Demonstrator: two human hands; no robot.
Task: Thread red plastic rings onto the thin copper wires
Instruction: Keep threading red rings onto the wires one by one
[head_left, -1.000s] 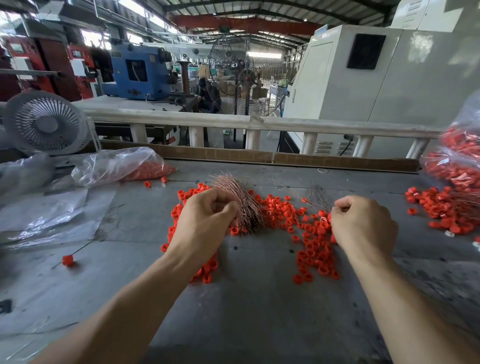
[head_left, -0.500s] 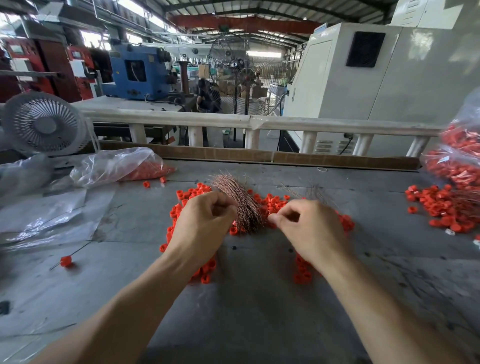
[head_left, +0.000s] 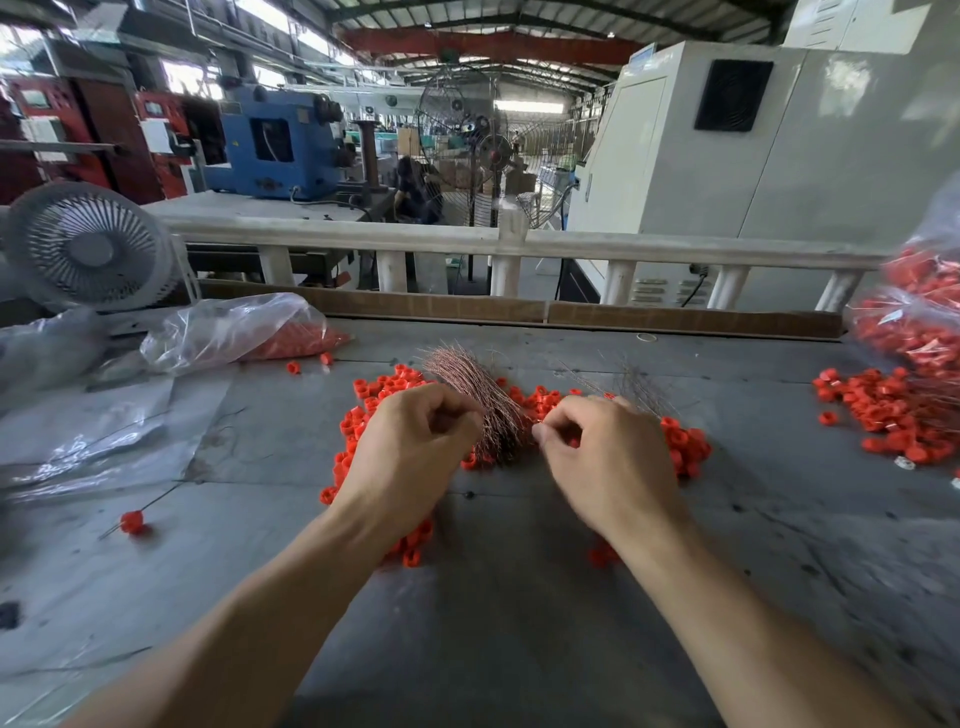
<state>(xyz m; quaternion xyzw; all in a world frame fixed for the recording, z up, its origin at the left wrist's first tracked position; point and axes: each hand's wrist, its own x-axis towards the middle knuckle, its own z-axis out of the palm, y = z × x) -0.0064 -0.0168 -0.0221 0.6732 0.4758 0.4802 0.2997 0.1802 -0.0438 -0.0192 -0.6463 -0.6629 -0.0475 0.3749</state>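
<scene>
right hand (head_left: 605, 457) pinched at wires (head_left: 480, 400) fanning away just left; left hand (head_left: 415, 447) gripped their base.

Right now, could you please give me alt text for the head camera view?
Two bare hands meet over a copper wire bundle amid scattered red rings on a grey workbench; the left hand grips the bundle, the right hand pinches beside it.

Two hands (head_left: 415, 447), two ring heaps (head_left: 893, 415).
</scene>
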